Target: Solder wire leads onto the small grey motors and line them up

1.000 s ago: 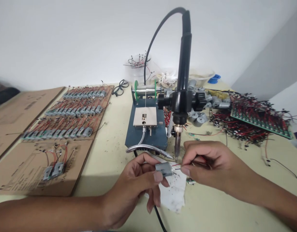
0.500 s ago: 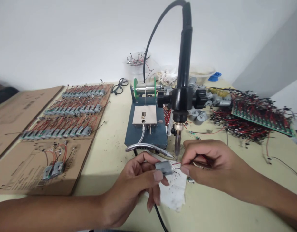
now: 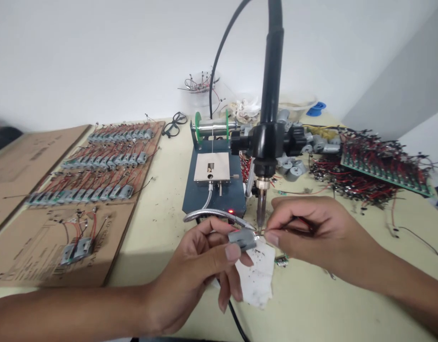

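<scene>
Because the left hand (image 3: 194, 275) clamps the small DC motor (image 3: 242, 239) just beside the soldering iron tip (image 3: 261, 213), its end faces the right hand (image 3: 311, 232), pinched closed on a red wire (image 3: 261, 232).

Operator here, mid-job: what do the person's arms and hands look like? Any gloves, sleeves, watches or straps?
The left hand and right hand are bare, with no gloves, rings or tape. The left forearm and right forearm are also bare: no sleeve, watch, strap or cable shows on them.

Black eyeglasses (image 3: 174, 125) near a solder spool (image 3: 212, 128)
</scene>
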Tool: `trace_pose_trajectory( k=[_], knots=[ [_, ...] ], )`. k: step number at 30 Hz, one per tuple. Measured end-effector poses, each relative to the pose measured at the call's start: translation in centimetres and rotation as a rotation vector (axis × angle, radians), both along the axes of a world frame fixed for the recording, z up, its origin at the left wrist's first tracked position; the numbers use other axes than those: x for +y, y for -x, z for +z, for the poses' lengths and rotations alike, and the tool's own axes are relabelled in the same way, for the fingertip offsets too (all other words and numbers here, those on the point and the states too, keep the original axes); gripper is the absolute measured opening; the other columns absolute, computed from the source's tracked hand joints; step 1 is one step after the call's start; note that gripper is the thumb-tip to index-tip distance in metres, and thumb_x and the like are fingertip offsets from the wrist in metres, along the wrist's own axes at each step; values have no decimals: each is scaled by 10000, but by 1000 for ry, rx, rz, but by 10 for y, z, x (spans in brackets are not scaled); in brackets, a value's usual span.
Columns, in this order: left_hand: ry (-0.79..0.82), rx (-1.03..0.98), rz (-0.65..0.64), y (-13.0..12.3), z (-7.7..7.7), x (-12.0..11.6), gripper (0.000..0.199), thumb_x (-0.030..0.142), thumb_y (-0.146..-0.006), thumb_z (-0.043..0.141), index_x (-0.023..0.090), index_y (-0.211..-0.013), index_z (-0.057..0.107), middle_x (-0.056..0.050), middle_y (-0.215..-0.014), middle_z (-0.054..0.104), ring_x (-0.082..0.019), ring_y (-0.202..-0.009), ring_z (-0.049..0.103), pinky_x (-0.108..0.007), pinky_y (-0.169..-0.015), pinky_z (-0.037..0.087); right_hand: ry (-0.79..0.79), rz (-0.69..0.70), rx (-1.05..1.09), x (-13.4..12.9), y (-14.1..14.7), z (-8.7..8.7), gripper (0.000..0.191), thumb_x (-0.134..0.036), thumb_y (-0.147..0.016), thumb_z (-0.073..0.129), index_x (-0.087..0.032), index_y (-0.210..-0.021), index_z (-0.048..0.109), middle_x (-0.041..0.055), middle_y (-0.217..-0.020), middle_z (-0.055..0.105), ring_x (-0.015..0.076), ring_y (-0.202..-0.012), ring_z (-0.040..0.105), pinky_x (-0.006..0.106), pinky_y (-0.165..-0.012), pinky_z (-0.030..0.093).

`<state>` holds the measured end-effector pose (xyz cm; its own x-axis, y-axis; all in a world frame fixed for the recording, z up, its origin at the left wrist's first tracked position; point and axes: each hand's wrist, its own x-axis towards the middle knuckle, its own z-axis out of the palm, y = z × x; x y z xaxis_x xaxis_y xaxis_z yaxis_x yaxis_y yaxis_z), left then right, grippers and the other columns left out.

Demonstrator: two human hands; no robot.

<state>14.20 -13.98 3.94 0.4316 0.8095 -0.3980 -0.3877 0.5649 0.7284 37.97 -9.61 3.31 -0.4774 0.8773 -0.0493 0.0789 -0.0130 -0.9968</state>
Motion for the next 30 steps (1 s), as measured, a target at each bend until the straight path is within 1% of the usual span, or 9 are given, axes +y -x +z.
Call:
trace_pose_trajectory(
  k=[5,8,11,16,20,25,30],
  knots=[
    [6,20,29,-1,1,2,341,373,-893,848,163,-985,594,-28,-864,766,-70,-498,644,-128,-415,498,-27,-3,48,3,1,1,114,-255,-878,872,-228,-820,777,-30,-671,576,77,-553,454,189,-481,299],
    [-10,10,37,-1,-1,2,351,363,-885,857,167,-1004,591,-19,-845,761,-62,-488,621,-125,-411,490,-66,-1,25,3,1,0,112,-235,-870,872,-222,-809,779,-29,-670,577,71,-550,438,185,-479,289],
    [8,22,50,-1,-1,1,348,357,-885,856,168,-1003,590,-5,-820,747,-56,-492,608,-122,-421,490,-89,-5,24,2,2,-1,119,-227,-872,867,-212,-798,776,-31,-657,570,67,-543,423,188,-476,270],
    [0,19,39,-1,0,0,335,363,-887,853,163,-980,601,2,-810,742,-51,-487,602,-118,-413,477,-48,16,19,2,1,-2,104,-228,-887,853,-213,-822,774,-27,-687,576,78,-571,430,195,-497,285],
    [-6,34,59,-1,1,-1,322,345,-890,851,165,-991,603,12,-808,738,-40,-468,592,-102,-403,450,-44,36,32,2,0,-3,98,-225,-873,871,-220,-842,778,-31,-699,577,82,-588,432,200,-512,282],
    [3,19,49,1,-1,0,339,354,-890,849,170,-1005,588,7,-821,740,-52,-470,611,-112,-395,457,-31,15,-17,1,-1,-4,133,-282,-890,862,-217,-821,768,-21,-716,576,88,-585,406,220,-511,270],
    [0,3,34,0,-3,1,338,364,-903,839,172,-1005,580,8,-820,736,-52,-466,613,-111,-395,466,-35,-4,-10,2,1,-4,135,-288,-875,875,-221,-815,774,-30,-681,545,80,-548,379,215,-478,250]
  ],
)
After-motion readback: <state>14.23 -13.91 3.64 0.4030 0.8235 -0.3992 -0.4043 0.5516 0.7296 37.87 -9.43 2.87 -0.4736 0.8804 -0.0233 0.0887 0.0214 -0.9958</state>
